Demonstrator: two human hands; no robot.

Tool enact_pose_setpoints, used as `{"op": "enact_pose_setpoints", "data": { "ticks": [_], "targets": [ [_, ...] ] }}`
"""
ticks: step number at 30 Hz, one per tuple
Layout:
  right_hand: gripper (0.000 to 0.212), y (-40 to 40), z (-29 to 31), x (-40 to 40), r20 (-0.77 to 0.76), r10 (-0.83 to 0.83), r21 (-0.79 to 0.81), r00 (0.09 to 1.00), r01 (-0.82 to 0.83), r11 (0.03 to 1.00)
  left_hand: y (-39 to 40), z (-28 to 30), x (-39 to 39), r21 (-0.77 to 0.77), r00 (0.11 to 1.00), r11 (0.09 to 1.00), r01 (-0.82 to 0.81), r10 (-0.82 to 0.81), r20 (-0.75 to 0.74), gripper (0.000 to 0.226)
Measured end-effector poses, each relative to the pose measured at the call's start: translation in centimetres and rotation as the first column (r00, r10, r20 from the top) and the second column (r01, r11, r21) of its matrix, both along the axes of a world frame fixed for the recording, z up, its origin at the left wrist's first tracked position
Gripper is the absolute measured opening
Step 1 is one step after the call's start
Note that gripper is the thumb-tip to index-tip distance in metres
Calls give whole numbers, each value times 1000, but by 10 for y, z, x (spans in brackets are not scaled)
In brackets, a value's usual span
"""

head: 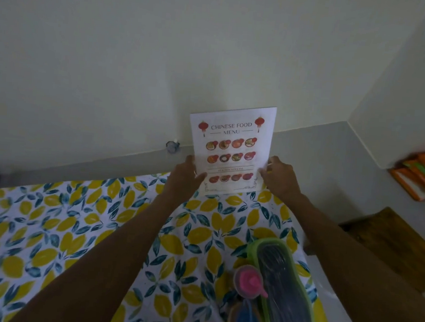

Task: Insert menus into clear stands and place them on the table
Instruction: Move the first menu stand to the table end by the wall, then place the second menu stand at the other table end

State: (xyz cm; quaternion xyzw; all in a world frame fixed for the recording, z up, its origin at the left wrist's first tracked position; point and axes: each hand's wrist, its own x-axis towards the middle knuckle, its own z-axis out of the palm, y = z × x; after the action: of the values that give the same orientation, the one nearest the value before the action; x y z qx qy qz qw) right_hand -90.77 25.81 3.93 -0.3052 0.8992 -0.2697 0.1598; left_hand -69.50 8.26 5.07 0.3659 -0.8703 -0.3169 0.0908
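A white "Chinese Food Menu" sheet (230, 147) with red lanterns and rows of dish pictures stands upright at the far edge of the table (72, 225), which wears a lemon-print cloth. My left hand (184, 177) grips the menu's lower left edge, thumb across its front. My right hand (280, 177) holds its lower right edge. Whether a clear stand surrounds the sheet I cannot tell; none shows distinctly.
A green-rimmed tray (285, 290) of dark cutlery lies at the near right, with a pink-lidded jar (248, 281) and a blue-lidded jar (245, 320) beside it. A wall stands close behind the table. Orange packets (423, 171) and a wooden stool (389, 243) are at right.
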Motion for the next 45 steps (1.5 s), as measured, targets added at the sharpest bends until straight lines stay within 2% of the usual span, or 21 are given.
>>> {"op": "enact_pose_setpoints", "data": {
  "ticks": [3, 6, 10, 16, 20, 24, 34, 39, 45],
  "targets": [
    [37, 6, 7, 5, 97, -77, -78, 992, 85, 993, 2, 8, 3, 50, 996, 995, -86, 88, -33, 54],
    [39, 15, 16, 15, 108, -110, -91, 988, 120, 989, 7, 15, 10, 81, 990, 988, -131, 135, -45, 59],
    [40, 24, 33, 42, 108, -90, -104, 990, 101, 989, 21, 27, 35, 13, 993, 994, -110, 110, -37, 56],
    [37, 18, 68, 130, 34, 67, -142, 997, -62, 988, 48, 56, 113, -148, 999, 989, -25, 21, -31, 50],
    [46, 0, 83, 217, 25, 237, -117, 971, -233, 965, 57, 73, 193, -234, 999, 971, -45, 50, 18, 52],
    [62, -20, 95, 319, -18, 396, -19, 918, -396, 918, 58, 88, 293, -330, 993, 942, -57, 89, 82, 56],
    [57, -45, 122, 580, -201, 696, 123, 689, -687, 716, 58, 106, 555, -466, 911, 874, -137, 296, 288, 64],
    [50, -55, 111, 664, -236, 789, 182, 567, -772, 609, 64, 106, 655, -517, 864, 838, -174, 382, 328, 64],
    [57, -85, 93, 724, -238, 852, 351, 467, -776, 524, 55, 92, 749, -507, 792, 832, -225, 459, 402, 65]
  ]
}}
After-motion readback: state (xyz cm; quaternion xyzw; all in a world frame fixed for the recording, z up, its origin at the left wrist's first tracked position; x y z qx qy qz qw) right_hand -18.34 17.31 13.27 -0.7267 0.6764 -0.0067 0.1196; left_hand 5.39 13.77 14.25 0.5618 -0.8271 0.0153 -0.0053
